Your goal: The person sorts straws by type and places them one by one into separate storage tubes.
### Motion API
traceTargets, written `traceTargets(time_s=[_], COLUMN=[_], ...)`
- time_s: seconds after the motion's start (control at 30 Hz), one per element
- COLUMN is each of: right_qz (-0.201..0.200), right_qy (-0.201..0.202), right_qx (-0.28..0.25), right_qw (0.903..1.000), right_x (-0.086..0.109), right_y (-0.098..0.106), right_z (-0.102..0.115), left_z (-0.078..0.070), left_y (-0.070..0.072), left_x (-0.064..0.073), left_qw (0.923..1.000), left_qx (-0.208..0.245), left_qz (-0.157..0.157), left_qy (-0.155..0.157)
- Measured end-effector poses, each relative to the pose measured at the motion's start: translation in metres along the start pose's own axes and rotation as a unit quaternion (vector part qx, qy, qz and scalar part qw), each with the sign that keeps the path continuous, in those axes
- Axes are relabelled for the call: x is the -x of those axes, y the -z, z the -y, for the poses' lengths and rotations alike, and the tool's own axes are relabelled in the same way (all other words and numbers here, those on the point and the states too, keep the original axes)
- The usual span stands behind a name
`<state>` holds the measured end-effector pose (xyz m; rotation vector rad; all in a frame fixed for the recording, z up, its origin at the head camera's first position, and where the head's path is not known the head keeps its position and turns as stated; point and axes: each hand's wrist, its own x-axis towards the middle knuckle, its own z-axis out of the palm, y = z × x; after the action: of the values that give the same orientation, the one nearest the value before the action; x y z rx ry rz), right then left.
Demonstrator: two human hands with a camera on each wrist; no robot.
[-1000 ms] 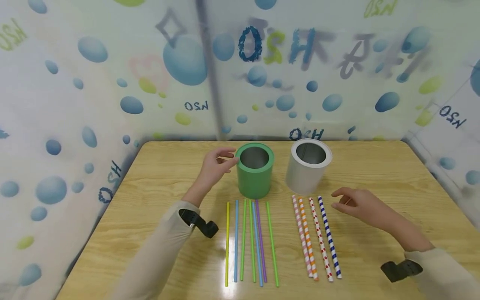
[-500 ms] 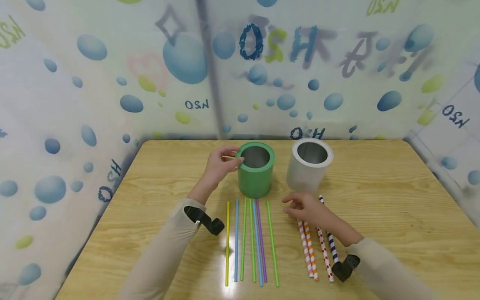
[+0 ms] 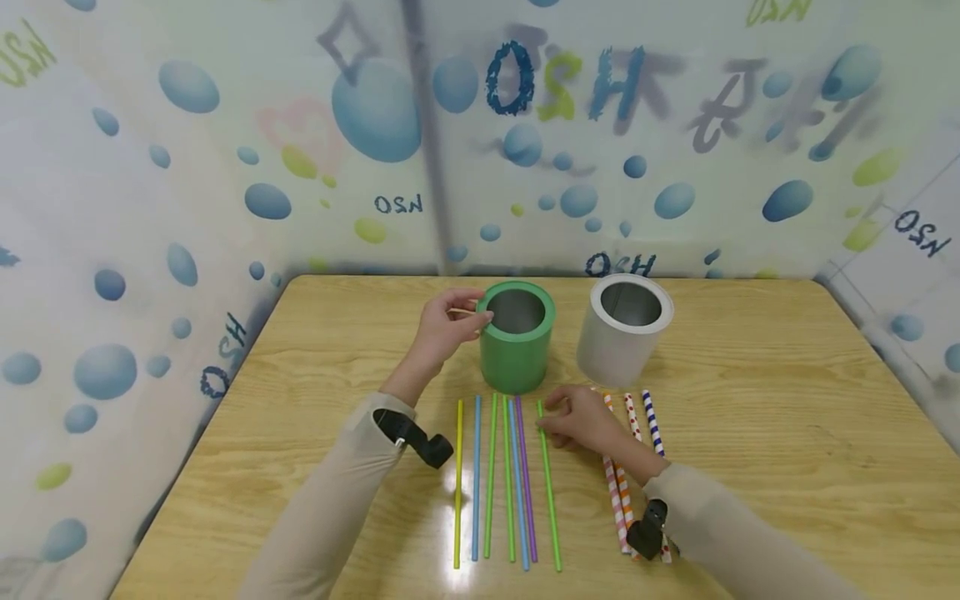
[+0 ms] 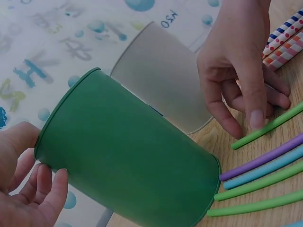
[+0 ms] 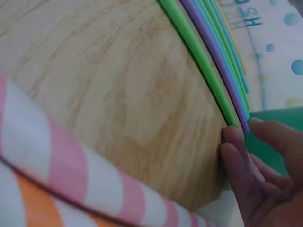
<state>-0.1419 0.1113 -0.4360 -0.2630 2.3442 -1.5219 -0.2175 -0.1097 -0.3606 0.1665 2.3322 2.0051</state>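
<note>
The green can (image 3: 516, 358) stands upright near the back, and my left hand (image 3: 442, 329) pinches its left rim, thumb over the inside edge and fingers outside. Several thin plain straws lie in a row before it: yellow, blue, green and purple. At the far end of the rightmost green straw (image 3: 550, 492) is my right hand (image 3: 585, 419), fingertips right at it and thumb and fingers still apart around its tip. In the left wrist view, a fingertip of the right hand (image 4: 236, 61) overlaps that straw (image 4: 279, 122).
A white can (image 3: 618, 346) stands right of the green one. Thicker paper straws lie under the right forearm: a pink-striped straw (image 5: 68, 153), an orange-striped straw (image 3: 624, 492), a red-dotted straw (image 3: 632, 414) and a blue-striped straw (image 3: 652, 417). Patterned wall sheets rise behind the wooden table (image 3: 787, 400).
My right hand has swept left, over the paper straws, to the rightmost green straw. My left hand has moved slightly right and taken hold of the green can's rim.
</note>
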Motion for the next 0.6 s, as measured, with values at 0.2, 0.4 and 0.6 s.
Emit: traceTargets(time_s=[0.2, 0.4, 0.6], right_qz=[-0.052, -0.069, -0.071], right_qy=[-0.041, -0.048, -0.045], right_qx=[0.039, 0.105, 0.127], right_qw=[0.9970, 0.9909, 0.9883], right_x=[-0.002, -0.004, -0.004], right_y=[-0.012, -0.017, -0.020], right_z=[0.007, 0.010, 0.013], left_z=[0.000, -0.002, -0.001], left_y=[-0.001, 0.000, 0.001], left_x=[-0.001, 0.001, 0.001], left_qw=[1.0000, 0.9999, 0.9999], left_qx=[-0.001, -0.001, -0.001], left_qz=[0.004, 0.008, 0.009], left_qy=[-0.005, -0.005, -0.007])
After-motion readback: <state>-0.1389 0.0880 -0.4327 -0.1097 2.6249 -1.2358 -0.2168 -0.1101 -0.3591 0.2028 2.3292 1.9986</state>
